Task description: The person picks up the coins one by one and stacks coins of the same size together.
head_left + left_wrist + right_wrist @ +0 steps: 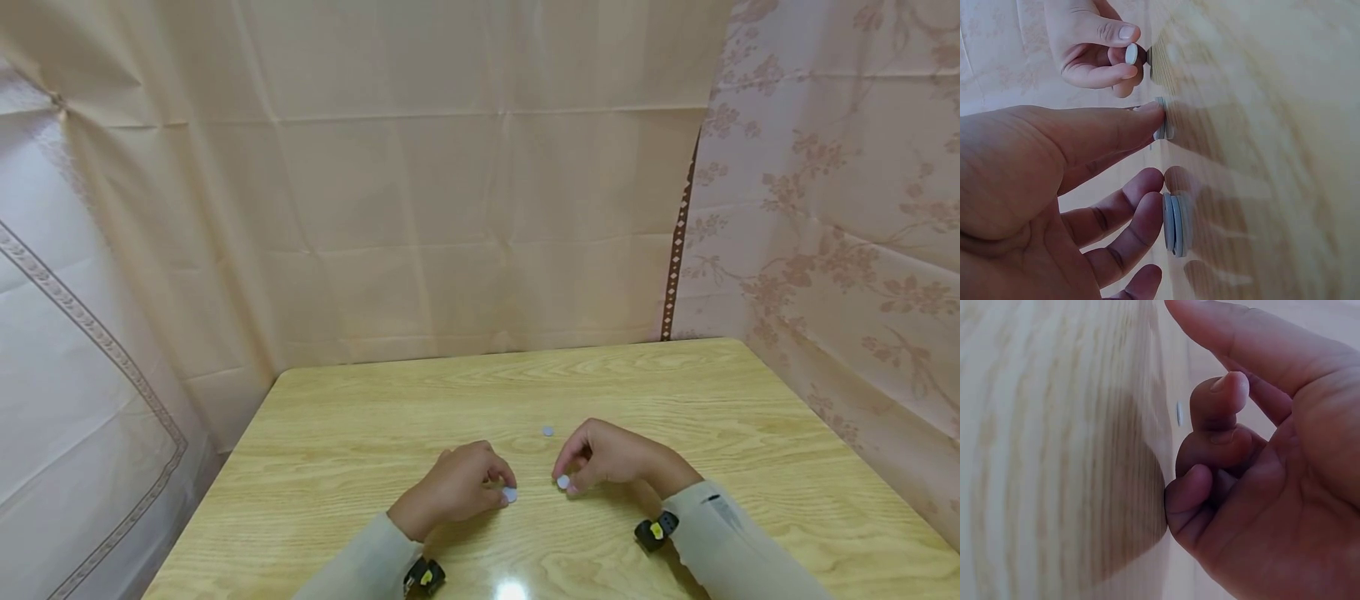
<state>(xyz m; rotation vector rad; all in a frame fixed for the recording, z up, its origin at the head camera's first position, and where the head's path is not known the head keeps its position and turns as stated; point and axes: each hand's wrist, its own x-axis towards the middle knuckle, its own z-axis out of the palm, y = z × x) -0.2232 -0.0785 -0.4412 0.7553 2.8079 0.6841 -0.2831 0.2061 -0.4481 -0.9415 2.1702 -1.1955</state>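
Seemingly midway through gathering small pale discs on the wooden table [750, 433]. Right hand [607, 457] pinching one disc [1131, 54] between thumb and forefinger just above the tabletop; left hand [457, 487] with one straight fingertip pressing a second disc [1161, 119] to the wood, other fingers loosely bent beside a short stack [1175, 225]. Next, probably, a careful lowering of the pinched disc toward the others, with a loose disc [548, 431] lying just beyond both hands.
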